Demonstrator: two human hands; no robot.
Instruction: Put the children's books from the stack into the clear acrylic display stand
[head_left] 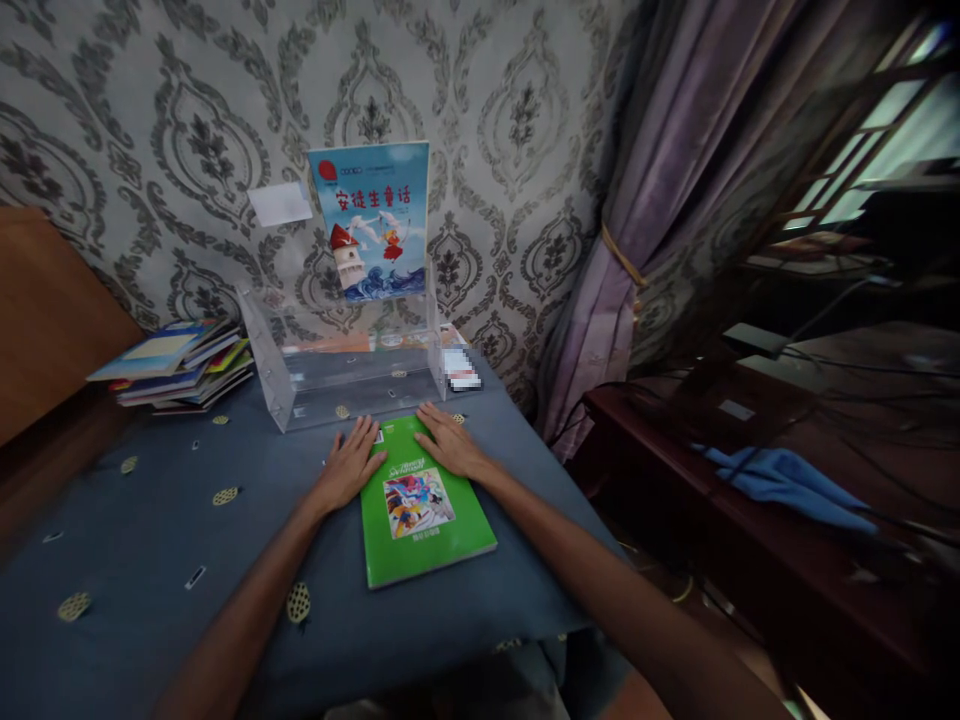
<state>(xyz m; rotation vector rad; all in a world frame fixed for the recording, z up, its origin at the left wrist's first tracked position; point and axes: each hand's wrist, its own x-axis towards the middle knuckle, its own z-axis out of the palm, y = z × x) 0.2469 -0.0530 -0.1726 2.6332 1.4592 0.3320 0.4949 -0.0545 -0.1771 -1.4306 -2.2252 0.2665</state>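
A green book (pixel 420 512) with a colourful picture on its cover lies flat on the table, its title upside down to me. My left hand (pixel 352 463) rests at its far left edge, fingers stretched out and thumb over the cover. Along the far right edge, my right hand (pixel 450 440) lies with its fingers extended and the thumb on the cover. Just beyond my fingertips stands a clear acrylic rack (pixel 352 375). A blue storybook (pixel 379 225) with red Chinese characters stands upright in it, at the right end.
A stack of books (pixel 180 365) sits on the left of the patterned blue tablecloth (pixel 150 520). A phone-like item (pixel 461 370) lies behind the rack's right side. At right are a tied purple curtain (pixel 600 300) and a dark red bench (pixel 675 470) with a blue cloth (pixel 780 485) and cables.
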